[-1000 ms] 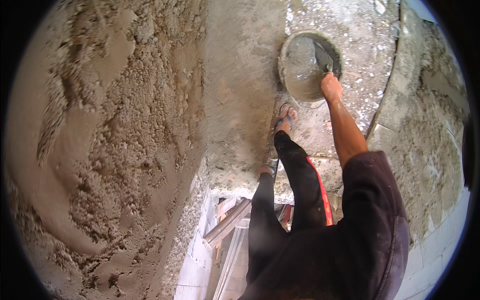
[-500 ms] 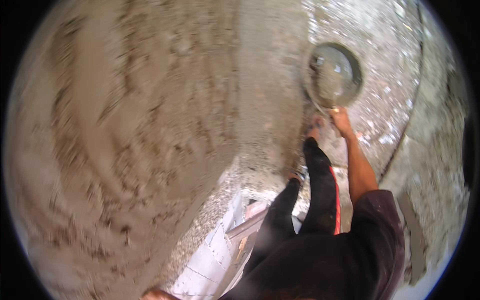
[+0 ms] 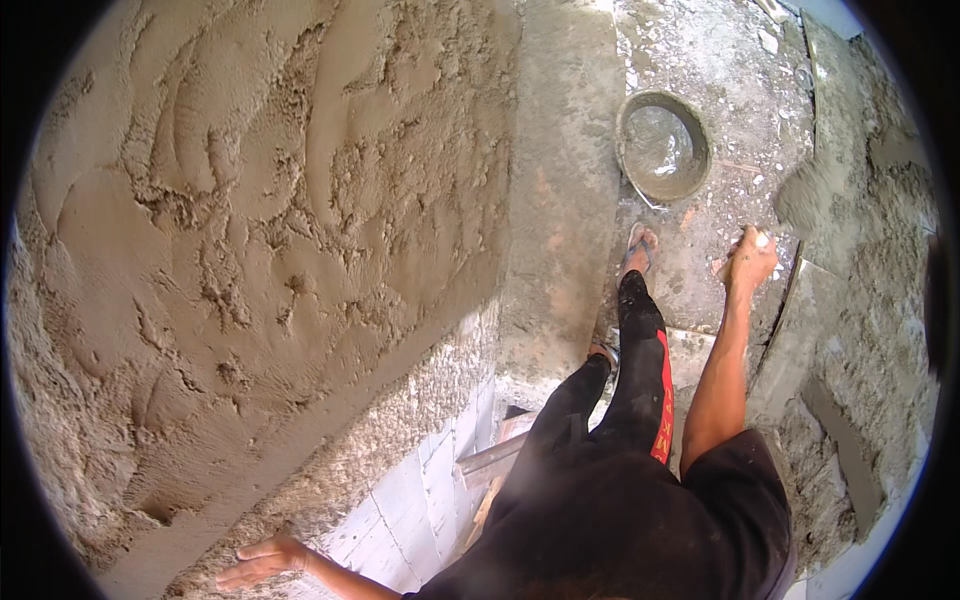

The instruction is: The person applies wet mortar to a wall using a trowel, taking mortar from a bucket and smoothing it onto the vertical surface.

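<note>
My right hand [image 3: 752,260] is closed, its grip around what appears to be the handle of a trowel. The trowel's grey blade [image 3: 808,197], rounded in outline and smeared by motion, points away to the right. Just left of that hand stands a round bucket [image 3: 706,160] on the gritty floor, with grey watery mortar inside. At the lower left my left hand [image 3: 265,562] is open, fingers stretched out, beside the rough plastered edge; it holds nothing visible. Wet brown-grey mortar [image 3: 300,200] covers the broad surface on the left, with ridges and smeared sweeps.
My feet, in sandals [image 3: 640,247], stand on a narrow concrete strip littered with pale crumbs. White blocks [image 3: 425,490] and a board [image 3: 490,460] lie low near my left side. On the right runs a rough, mortar-spattered surface [image 3: 880,300] with a flat grey strip [image 3: 843,455].
My right hand has moved right, away from the bucket's near rim, with the trowel now outside the bucket. My left hand has come further into view at the lower left.
</note>
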The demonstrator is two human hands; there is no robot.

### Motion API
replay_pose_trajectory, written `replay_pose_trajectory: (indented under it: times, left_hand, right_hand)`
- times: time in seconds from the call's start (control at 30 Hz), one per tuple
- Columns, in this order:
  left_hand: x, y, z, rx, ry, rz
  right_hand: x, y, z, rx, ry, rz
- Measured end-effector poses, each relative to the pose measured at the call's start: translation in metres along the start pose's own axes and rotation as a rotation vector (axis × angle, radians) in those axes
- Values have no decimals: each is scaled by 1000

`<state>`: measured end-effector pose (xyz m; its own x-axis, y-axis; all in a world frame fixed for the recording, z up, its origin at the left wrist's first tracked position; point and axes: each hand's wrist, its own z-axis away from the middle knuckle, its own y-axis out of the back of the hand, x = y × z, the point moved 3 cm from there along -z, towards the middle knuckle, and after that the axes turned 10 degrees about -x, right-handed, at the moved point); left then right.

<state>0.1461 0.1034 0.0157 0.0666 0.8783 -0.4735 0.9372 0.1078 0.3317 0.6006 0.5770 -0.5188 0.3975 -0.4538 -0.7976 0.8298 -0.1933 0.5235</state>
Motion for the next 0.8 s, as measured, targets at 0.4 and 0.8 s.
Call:
replay_pose_trajectory:
  times: [0.4, 0.8]
  left_hand:
    - [36, -18, 6, 116, -170, -24]
    - [137, -71, 33, 82, -327, -46]
  right_hand:
    - [-60, -280, 244, -825, 16, 156]
    - [87, -511, 91, -975, -525, -151]
